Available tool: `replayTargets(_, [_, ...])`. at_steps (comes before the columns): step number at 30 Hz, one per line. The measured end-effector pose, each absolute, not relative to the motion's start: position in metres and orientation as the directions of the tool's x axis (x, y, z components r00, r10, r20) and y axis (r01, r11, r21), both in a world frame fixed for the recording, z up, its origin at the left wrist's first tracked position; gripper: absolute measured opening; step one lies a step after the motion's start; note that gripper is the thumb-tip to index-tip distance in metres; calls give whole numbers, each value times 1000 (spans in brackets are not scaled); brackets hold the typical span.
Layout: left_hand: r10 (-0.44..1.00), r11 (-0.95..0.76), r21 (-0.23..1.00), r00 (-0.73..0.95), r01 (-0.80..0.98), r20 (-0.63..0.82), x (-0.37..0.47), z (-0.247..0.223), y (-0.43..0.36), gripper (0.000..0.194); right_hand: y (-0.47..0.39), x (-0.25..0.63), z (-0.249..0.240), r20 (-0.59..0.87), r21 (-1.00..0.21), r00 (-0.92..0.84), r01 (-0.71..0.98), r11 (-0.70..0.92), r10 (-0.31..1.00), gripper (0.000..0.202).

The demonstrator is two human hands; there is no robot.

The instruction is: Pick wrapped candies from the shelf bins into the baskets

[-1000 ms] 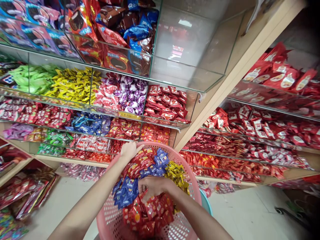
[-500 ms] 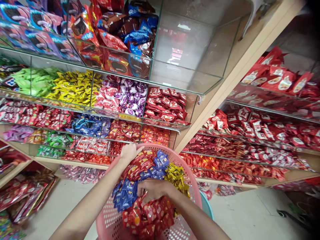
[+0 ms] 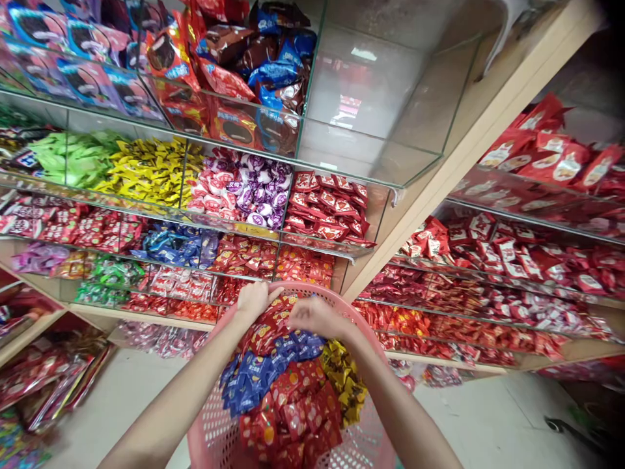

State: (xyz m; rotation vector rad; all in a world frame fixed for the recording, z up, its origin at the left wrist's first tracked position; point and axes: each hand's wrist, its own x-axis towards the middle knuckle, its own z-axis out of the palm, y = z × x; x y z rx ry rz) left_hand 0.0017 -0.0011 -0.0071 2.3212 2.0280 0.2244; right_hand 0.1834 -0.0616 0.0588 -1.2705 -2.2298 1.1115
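Presently; left hand (image 3: 252, 301) grips pink basket (image 3: 211, 420) rim; right hand (image 3: 316, 316) curled, contents unclear.

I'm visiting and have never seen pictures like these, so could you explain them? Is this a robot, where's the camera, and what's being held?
No robot here: a person works bare-handed. Every picture comes from one camera on that person's head, looking forward and down.

The left hand grips the rim of a pink basket full of small holes. Inside lie red packets, blue packets and yellow packets. The right hand is over the basket's far side, too blurred to tell whether it holds anything. Beyond stand shelves of wrapped goods.
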Motion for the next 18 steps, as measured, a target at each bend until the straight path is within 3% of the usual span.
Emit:
replayTargets(3, [987, -149, 127, 139, 981, 81, 1, -7, -1, 79, -16, 191, 59, 5, -688, -330, 684, 243, 944, 14])
replayTargets(7, [984, -160, 119, 149, 980, 96, 2, -6, -2, 79, 34, 193, 42, 2, -570, -167, 810, 138, 986, 18])
replayTargets(18, [982, -164, 115, 150, 980, 117, 0, -7, 0, 75, 69, 177, 26, -253, -217, -72, 976, 16, 965, 29])
